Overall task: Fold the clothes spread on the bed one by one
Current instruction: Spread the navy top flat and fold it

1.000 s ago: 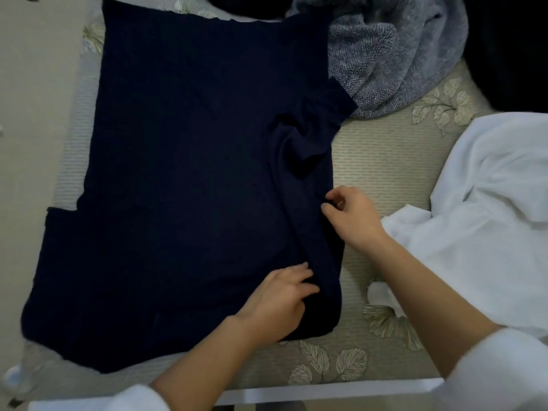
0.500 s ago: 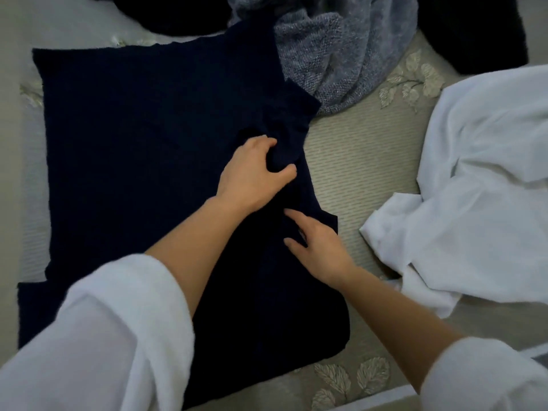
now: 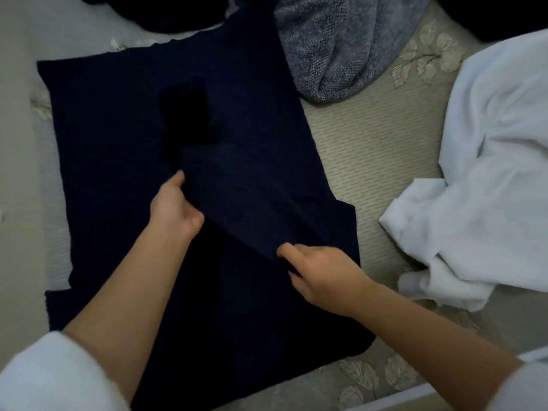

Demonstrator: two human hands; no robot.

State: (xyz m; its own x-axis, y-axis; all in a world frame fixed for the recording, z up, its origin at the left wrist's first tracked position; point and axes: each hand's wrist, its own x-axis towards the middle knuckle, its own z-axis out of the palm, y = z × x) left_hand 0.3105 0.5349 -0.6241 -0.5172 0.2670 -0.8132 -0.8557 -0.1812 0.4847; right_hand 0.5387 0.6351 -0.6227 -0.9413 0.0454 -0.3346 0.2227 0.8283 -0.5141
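Head camera looks steeply down, close over the bed (image 3: 370,149).

shirt (image 3: 124,137) on bed (image 3: 370,149), garment (image 3: 501,173) to right

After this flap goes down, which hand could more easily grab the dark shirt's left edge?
Probably the left. The left hand grips the navy shirt near its middle, closer to that flat left edge; the right hand pinches the flap on the right side.

- Navy garment (image 3: 118,129): spread flat, right side lifted and folded inward.
- Grey knit (image 3: 335,48): crumpled, touching navy garment's far right corner.
- White garment (image 3: 489,173): rumpled, off to right, apart.
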